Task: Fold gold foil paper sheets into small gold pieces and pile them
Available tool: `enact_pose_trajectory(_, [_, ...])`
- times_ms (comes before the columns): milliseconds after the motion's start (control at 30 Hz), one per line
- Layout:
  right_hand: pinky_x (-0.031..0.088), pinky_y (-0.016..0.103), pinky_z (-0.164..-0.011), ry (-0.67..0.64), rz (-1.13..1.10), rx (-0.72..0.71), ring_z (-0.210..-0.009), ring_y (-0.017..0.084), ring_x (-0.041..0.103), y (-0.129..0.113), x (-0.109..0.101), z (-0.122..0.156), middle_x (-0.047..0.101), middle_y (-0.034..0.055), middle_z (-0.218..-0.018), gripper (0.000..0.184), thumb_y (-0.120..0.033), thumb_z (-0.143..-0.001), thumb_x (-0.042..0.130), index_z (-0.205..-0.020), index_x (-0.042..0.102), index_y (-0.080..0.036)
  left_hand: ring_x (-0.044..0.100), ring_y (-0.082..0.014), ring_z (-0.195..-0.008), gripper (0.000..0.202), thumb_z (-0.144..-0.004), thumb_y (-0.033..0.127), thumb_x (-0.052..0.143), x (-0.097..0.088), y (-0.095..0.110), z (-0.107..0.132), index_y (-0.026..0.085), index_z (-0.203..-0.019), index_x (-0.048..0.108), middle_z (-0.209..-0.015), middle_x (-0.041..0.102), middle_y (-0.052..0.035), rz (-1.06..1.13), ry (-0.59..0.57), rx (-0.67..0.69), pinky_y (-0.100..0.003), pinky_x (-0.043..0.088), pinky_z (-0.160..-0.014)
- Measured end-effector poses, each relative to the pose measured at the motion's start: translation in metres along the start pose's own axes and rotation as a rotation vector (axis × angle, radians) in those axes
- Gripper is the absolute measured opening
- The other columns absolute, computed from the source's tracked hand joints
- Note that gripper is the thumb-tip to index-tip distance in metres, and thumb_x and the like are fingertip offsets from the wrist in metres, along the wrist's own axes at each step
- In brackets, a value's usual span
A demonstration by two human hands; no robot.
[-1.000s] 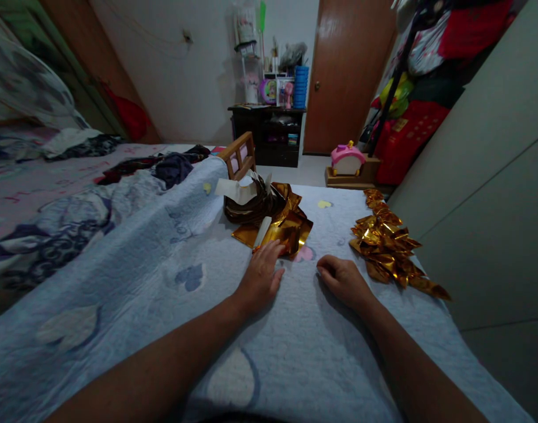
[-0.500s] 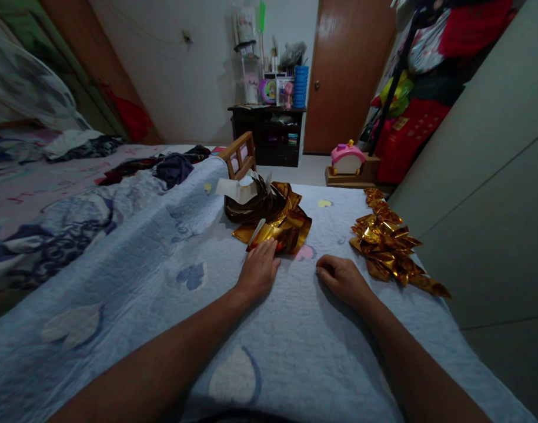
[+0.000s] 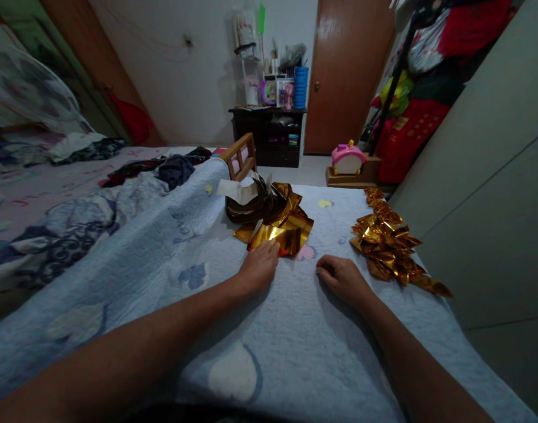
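Note:
My left hand is at the near edge of a loose pile of gold foil paper. Its thumb and fingers are closed on the front sheet. Behind that sheet, the pile fans into a dark, layered stack with pale paper flaps standing up. My right hand rests on the quilt to the right, fingers curled together; whether anything is inside them is hidden. Further right lies a heap of folded, pointed gold foil pieces, apart from my right hand.
A pale blue quilt with heart shapes covers the bed. Rumpled clothes lie at the left. Beyond the far edge are a wooden bed rail and a pink-topped toy. A pale panel borders the right side.
My left hand's fingers have drawn together at the foil's edge, and the front sheet has shifted slightly. The right hand stays nearly in place.

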State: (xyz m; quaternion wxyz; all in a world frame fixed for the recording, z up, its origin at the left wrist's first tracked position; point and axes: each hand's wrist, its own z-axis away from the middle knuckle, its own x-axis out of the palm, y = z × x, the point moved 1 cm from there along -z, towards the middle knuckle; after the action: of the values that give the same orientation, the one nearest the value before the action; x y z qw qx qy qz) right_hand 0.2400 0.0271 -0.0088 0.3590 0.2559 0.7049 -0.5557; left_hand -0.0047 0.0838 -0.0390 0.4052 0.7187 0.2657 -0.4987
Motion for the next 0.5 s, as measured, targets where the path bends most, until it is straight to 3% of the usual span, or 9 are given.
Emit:
enact_pose_trajectory(167, [0.043, 0.029, -0.065, -0.002, -0.001, 0.008, -0.066, 0.019, 0.062, -0.001, 0.0, 0.001, 0.07, 0.0043, -0.073, 0.019, -0.023, -0.086, 0.05, -0.084, 0.069, -0.019, 0.05, -0.0305, -0.138, 0.047, -0.087, 0.012, 0.046, -0.011, -0.001, -0.004, 0.013, -0.133, 0.055, -0.143, 0.058, -0.0186, -0.03, -0.062, 0.048, -0.047, 0.037, -0.116])
enact_pose_trajectory(333, [0.043, 0.029, -0.067, 0.003, 0.004, 0.003, -0.068, 0.019, 0.063, -0.003, 0.0, 0.001, 0.071, 0.0048, -0.074, 0.019, -0.022, -0.085, 0.051, -0.084, 0.07, -0.019, 0.059, -0.0353, -0.125, 0.033, -0.091, 0.021, 0.052, -0.025, 0.004, -0.007, 0.012, -0.12, 0.062, -0.131, 0.065, -0.0219, -0.078, -0.134, 0.076, -0.048, 0.047, -0.105])
enact_pose_trajectory(500, [0.043, 0.03, -0.067, -0.007, 0.002, 0.01, -0.069, 0.019, 0.064, -0.001, 0.0, 0.001, 0.071, 0.0052, -0.076, 0.02, -0.022, -0.086, 0.051, -0.085, 0.07, -0.018, 0.064, -0.0305, -0.114, 0.026, -0.094, 0.026, 0.059, -0.027, 0.012, -0.007, 0.016, -0.118, 0.061, -0.12, 0.069, -0.0149, -0.107, 0.016, 0.026, -0.041, 0.051, -0.096])
